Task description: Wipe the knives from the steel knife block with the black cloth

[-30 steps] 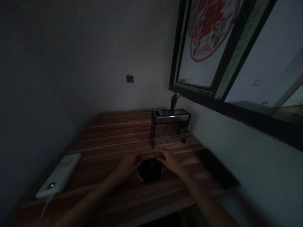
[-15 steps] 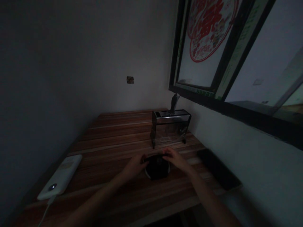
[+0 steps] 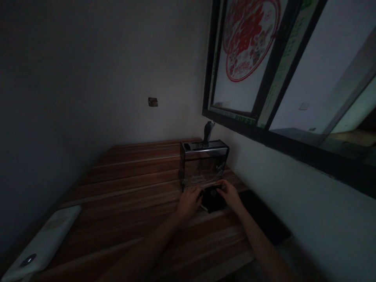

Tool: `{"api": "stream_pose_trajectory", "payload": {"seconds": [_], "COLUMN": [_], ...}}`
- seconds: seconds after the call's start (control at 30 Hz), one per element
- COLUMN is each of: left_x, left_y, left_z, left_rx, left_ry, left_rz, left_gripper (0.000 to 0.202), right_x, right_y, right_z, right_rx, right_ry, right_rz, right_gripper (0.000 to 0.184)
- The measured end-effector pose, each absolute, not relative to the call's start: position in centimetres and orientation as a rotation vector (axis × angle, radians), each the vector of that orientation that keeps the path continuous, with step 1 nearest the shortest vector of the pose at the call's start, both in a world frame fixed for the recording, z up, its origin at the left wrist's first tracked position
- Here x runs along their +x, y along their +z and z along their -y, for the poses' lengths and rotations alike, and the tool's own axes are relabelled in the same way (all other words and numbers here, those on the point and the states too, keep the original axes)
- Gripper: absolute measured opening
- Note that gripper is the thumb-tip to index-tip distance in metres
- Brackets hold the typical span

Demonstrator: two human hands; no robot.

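A small black item (image 3: pixel 213 199) with a faint round emblem and a pale edge lies on the wooden table; in this dim light its exact kind does not show. Around its left side my left hand (image 3: pixel 190 201) is closed, with the fingertips partly hidden. My right hand (image 3: pixel 231 197) pinches its upper right corner between thumb and fingers. Just behind both hands stands a knife holder (image 3: pixel 205 162) with a metal top and a clear front. One dark-handled tool (image 3: pixel 208 132) sticks up out of it.
A dark flat slab (image 3: pixel 264 217) lies right of my right hand, along the wall. On the left of the table (image 3: pixel 126 203) is a white power bank (image 3: pixel 44 239) with a cable. A dark-framed window (image 3: pixel 235 115) rises on the right.
Both hands have moved right with the black item, closer to the knife holder and the dark slab. The view has also shifted somewhat.
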State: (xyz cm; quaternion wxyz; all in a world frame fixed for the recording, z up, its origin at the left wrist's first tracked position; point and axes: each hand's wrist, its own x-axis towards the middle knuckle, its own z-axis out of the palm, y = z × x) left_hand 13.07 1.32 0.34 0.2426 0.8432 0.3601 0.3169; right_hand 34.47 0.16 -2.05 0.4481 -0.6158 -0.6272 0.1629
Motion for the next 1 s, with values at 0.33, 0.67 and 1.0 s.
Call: {"api": "stream_pose_trajectory", "payload": {"seconds": [0.33,0.67,1.0], "left_x": [12.5,12.3,7.9], "left_y": [-0.3,0.0,2.8], "left_z": [-1.3,-0.6,1.3], "left_rx": [2.559,2.73,2.558], "left_ry": [0.762,0.709,0.8], "left_rz": [-1.072,-1.078,-0.873], "left_gripper": [0.027,0.025,0.022], "right_x": [33.6,33.4,29.3], "right_y": [-2.9,-2.8,3.0], "right_z": [0.0,0.7,3.7], "right_rx": [-1.633,-1.653,-1.512], "right_ry": [0.244,0.126,0.052], "right_rz": [1.647,1.709,1.683], "right_gripper": [0.024,0.022,0.019]}}
